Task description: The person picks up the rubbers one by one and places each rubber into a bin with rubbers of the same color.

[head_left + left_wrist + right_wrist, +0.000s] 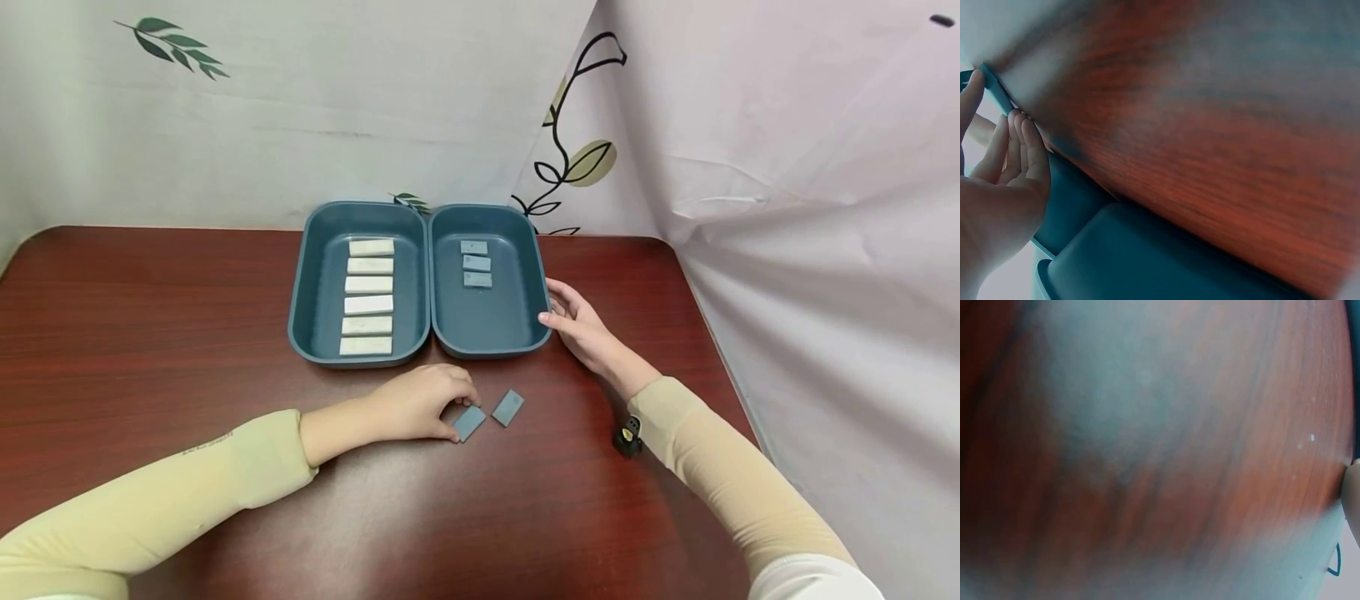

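Note:
In the head view, my left hand [423, 404] pinches a small blue-grey rectangular tile [470, 423] between thumb and fingers, low over the table in front of the trays. A second blue-grey tile [508, 408] lies just to its right. The left wrist view shows the left hand [1007, 187] with the tile [997, 90] between thumb and fingertips. At the right side of the right blue tray [487, 337], my right hand [585, 329] holds the wall, thumb over the rim and fingers outside. Three blue-grey tiles [477, 263] lie in a column in that tray.
Touching it on the left stands another blue tray [322, 342] with several white rectangular blocks [368, 285] in a column. Both stand near the back of the dark red wooden table [187, 350]. White patterned cloth [337, 100] hangs behind and to the right.

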`<move>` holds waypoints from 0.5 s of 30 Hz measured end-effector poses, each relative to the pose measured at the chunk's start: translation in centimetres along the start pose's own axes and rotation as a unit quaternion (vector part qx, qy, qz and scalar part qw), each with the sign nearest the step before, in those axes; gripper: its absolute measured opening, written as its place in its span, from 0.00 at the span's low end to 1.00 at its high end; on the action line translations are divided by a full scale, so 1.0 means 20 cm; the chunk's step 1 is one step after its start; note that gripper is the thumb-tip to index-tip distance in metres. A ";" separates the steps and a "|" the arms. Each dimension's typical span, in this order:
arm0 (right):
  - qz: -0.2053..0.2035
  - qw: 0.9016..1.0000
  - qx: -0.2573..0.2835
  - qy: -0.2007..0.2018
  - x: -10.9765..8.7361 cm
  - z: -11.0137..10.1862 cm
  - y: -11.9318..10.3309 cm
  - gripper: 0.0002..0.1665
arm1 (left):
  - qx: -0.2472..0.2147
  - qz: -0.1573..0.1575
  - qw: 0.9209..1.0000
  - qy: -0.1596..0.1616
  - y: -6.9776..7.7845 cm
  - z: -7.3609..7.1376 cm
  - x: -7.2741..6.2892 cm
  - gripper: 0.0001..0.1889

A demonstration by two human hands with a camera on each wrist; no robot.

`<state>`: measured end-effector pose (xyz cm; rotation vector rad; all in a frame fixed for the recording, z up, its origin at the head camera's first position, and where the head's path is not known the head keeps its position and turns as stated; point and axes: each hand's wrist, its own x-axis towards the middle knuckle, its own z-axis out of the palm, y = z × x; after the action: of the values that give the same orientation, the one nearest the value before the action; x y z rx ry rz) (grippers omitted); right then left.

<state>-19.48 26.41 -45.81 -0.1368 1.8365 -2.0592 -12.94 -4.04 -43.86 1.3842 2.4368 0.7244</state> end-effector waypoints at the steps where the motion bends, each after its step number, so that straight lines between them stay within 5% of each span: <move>1: 0.001 1.000 -0.001 0.001 0.00 0.00 0.00 0.42 | -0.003 -0.004 1.000 -0.001 0.00 0.00 0.00 0.23; 15: -0.002 1.000 -0.004 -0.002 0.00 0.00 0.00 0.42 | -0.111 -0.046 0.993 -0.003 0.00 0.01 0.00 0.21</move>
<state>-19.43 26.37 -45.80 -0.1455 1.8446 -2.0522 -12.90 -3.96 -44.04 1.1808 2.3150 0.9328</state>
